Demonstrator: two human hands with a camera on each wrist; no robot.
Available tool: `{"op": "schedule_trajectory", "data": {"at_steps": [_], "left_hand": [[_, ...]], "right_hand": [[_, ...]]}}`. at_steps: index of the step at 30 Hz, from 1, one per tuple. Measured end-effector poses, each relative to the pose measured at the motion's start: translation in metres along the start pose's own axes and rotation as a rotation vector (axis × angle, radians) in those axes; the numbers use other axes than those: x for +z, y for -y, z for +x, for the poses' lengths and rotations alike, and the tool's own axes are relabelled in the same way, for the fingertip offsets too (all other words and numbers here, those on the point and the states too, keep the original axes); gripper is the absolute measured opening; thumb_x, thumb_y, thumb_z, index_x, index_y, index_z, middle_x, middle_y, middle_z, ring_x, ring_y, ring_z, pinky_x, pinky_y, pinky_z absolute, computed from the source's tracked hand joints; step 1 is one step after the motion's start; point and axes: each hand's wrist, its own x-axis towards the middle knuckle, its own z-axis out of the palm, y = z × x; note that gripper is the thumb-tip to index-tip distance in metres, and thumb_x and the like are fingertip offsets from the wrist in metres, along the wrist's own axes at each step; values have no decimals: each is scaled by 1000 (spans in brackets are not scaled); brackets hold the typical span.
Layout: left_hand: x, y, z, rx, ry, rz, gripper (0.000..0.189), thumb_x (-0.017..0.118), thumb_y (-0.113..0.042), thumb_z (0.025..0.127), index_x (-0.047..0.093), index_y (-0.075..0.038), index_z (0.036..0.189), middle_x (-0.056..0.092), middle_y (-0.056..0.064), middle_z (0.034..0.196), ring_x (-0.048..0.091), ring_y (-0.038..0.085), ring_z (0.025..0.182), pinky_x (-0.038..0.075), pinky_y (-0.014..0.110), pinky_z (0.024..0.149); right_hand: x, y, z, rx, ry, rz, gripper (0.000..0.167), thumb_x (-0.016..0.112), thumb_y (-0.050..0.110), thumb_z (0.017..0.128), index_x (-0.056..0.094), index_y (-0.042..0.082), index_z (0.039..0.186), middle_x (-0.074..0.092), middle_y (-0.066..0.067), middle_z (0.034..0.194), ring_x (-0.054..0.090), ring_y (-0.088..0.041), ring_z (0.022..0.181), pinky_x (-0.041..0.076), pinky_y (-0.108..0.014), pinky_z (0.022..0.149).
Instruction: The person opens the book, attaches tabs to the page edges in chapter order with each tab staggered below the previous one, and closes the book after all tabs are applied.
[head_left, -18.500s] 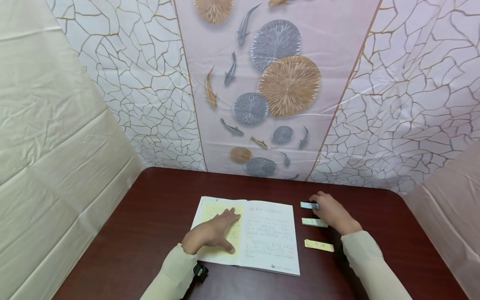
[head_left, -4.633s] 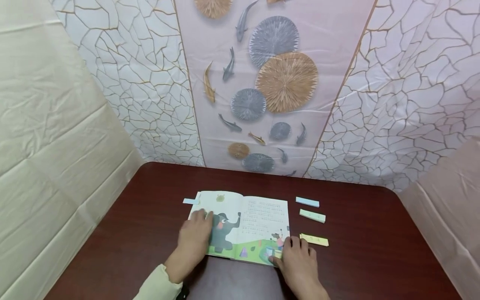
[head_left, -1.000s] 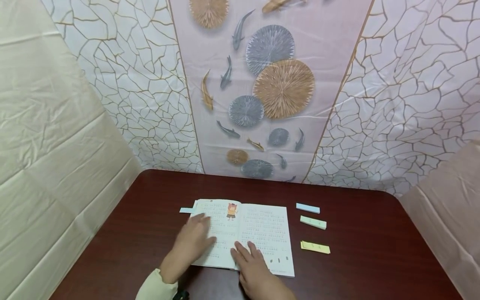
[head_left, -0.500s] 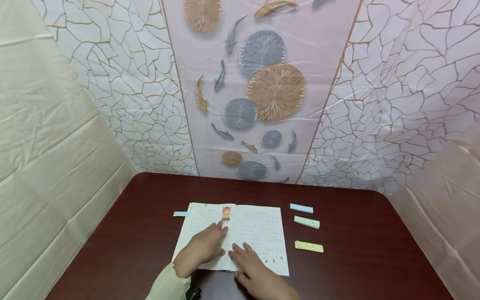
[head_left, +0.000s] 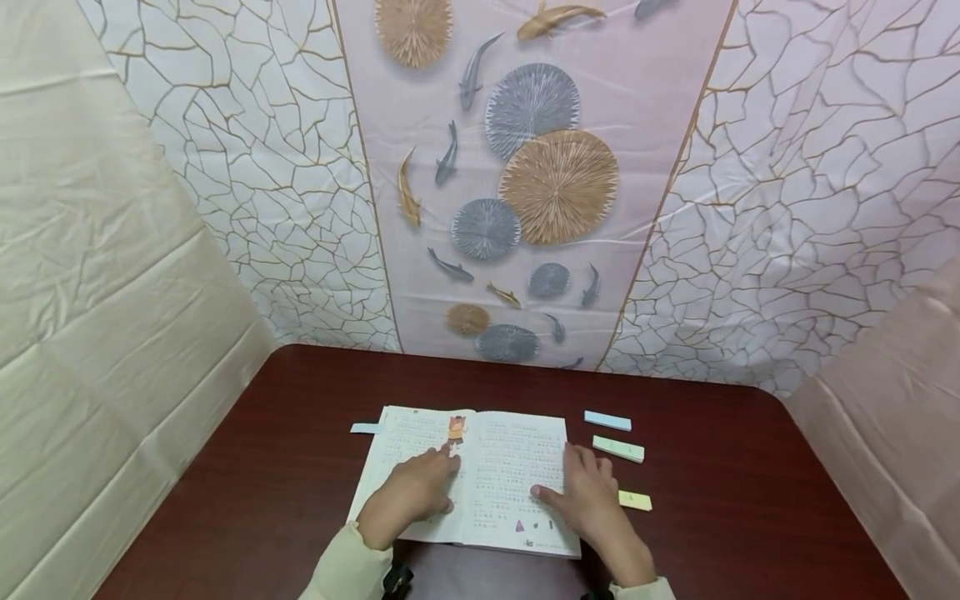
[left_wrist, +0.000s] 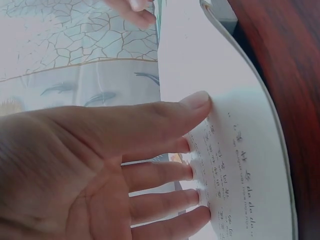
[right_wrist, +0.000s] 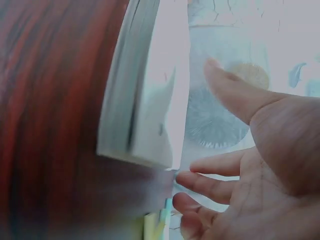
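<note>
An open book (head_left: 517, 467) with printed text lies on the table, a small cartoon figure (head_left: 457, 428) near its gutter. A pale blue strip (head_left: 364, 428) sticks out past its left edge. My left hand (head_left: 416, 492) rests on the left page, its fingers stretched toward the gutter; in the left wrist view the fingertips and thumb meet the paper. Over the right page's outer edge is my right hand (head_left: 596, 500), fingers loosely spread. In the right wrist view nothing sits between its thumb and fingers, beside the book's page block (right_wrist: 122, 95). It partly hides a yellow sticky-note pad (head_left: 636, 502).
To the right of the book lie a blue sticky-note pad (head_left: 607, 420) and a green one (head_left: 618, 448), in a column with the yellow one. The dark red table (head_left: 247, 500) ends at a patterned cloth backdrop (head_left: 315, 250); plain cloth hangs at both sides.
My right hand has moved from the gutter to the book's right edge; my left hand shifted toward the gutter. Since the oldest frames, the pages have turned and the blue strip has appeared.
</note>
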Motion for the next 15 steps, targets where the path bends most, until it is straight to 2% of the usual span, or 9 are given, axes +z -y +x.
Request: {"op": "schedule_trajectory", "data": {"at_steps": [5, 10, 15], "left_hand": [[1, 1, 0, 10, 6, 3, 63, 90, -17, 81, 68, -6, 139, 52, 17, 158, 51, 40, 144, 47, 65, 108], [1, 3, 1, 22, 0, 12, 62, 89, -17, 84, 67, -6, 140, 51, 17, 159, 51, 40, 144, 48, 65, 106], [3, 4, 3, 16, 5, 21, 62, 90, -17, 83, 68, -7, 139, 53, 17, 158, 52, 39, 143, 49, 65, 105]], "right_hand": [[2, -6, 0, 19, 37, -34, 99, 86, 48, 86, 42, -8, 155, 38, -36, 155, 34, -53, 134, 38, -60, 99], [5, -5, 2, 36, 64, -109, 95, 81, 51, 90, 43, -7, 156, 37, -36, 156, 31, -55, 140, 37, -61, 101], [9, 0, 2, 64, 81, -132, 87, 80, 48, 92, 48, -3, 154, 37, -35, 156, 31, -52, 139, 36, -60, 101]]}}
